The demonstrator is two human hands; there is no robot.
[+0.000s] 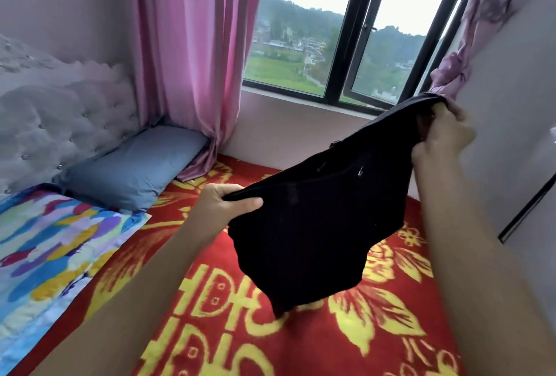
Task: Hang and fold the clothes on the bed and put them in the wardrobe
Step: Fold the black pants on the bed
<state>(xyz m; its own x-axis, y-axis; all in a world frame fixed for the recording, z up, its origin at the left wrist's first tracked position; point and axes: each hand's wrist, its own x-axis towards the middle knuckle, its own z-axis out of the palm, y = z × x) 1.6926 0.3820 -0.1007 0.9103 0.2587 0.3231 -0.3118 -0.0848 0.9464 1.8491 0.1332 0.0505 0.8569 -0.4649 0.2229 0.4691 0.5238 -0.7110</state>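
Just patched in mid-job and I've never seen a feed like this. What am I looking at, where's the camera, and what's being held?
There is no machine: these are a person's two bare hands. The single picture comes from a camera worn on the head, looking forward and down. The left hand and right hand each grip an edge of a black garment, held up over the bed's red and yellow blanket. A blue pillow and colourful bedding lie by the headboard.

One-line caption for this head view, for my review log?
Left hand and right hand grip a black garment over the red floral blanket, by the window.
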